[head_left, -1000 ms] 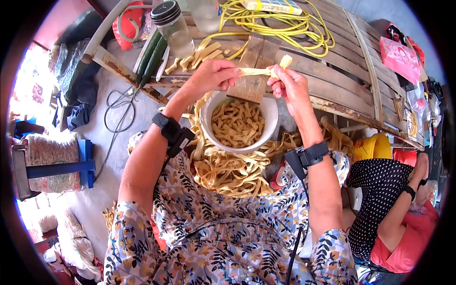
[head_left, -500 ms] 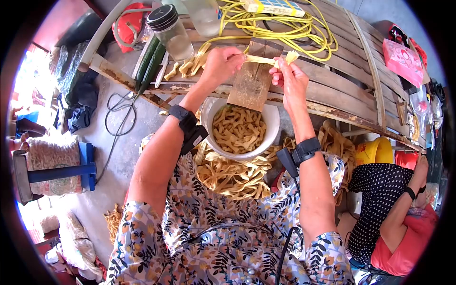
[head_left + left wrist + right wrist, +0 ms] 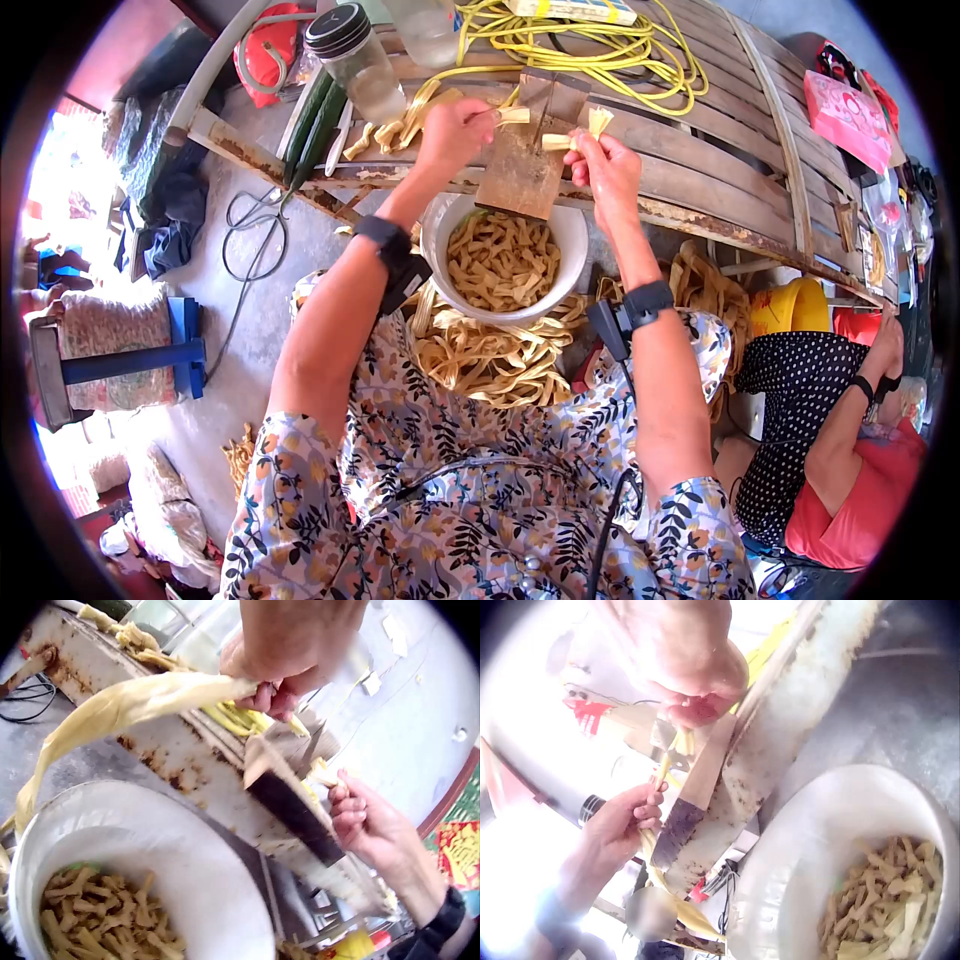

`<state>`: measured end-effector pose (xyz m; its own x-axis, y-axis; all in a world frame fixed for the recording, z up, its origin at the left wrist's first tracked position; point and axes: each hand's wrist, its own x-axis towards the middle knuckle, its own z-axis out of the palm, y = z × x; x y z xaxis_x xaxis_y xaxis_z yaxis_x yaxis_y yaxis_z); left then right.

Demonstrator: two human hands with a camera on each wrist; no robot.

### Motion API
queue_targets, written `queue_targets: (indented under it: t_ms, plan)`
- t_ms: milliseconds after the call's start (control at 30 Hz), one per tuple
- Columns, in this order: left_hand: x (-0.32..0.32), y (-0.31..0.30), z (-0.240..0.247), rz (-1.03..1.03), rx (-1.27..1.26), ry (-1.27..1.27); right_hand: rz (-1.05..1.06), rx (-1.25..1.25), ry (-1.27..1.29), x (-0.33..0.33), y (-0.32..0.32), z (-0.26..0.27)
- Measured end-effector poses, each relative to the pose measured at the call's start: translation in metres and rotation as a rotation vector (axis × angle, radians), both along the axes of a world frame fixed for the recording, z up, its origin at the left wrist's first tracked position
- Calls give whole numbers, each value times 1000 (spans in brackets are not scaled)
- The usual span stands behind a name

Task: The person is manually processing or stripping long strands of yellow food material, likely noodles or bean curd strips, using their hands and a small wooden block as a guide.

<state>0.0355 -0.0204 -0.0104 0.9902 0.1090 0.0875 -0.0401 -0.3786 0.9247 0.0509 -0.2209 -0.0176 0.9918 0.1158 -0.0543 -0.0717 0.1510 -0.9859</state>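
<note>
My left hand point(image 3: 460, 135) pinches the cut-looking end of a long, flat, pale yellow strip point(image 3: 135, 705), which hangs down past the bucket in the left wrist view. A short piece of the same strip point(image 3: 600, 120), flared at its end, is gripped between the thumb and fingers of my right hand point(image 3: 610, 168). The two hands are apart, on either side of a wooden board point(image 3: 522, 180) that juts over the bench edge. Below the board stands a white bucket point(image 3: 574, 250) holding many short, flared pieces point(image 3: 500, 262).
More strips point(image 3: 490, 360) lie heaped between the bucket and my lap. On the slatted bench point(image 3: 700, 180) are a jar point(image 3: 360, 70), cucumbers point(image 3: 315, 130), loose strips point(image 3: 400, 125) and a yellow hose or cable coil point(image 3: 600, 60). Another person point(image 3: 840, 450) sits at the right.
The strip stretched between both hands has parted at the board. A short piece stays in the right hand, the long length in the left, with a gap between them.
</note>
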Motion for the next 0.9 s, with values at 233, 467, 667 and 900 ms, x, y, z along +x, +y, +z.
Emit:
queue_targets:
  t_ms: [233, 467, 667, 900]
  plan:
    - [-53, 0, 27, -271, -293, 163, 335, -346, -69, -70, -20, 20]
    - [-85, -35, 26, -370, 37, -39, 294, -267, -271, -68, -21, 25]
    - [-97, -23, 17, -387, 207, -12, 434, -406, -347, -67, -35, 29]
    - [-108, -40, 8, -409, 485, -286, 510, -521, 225, -73, -19, 29]
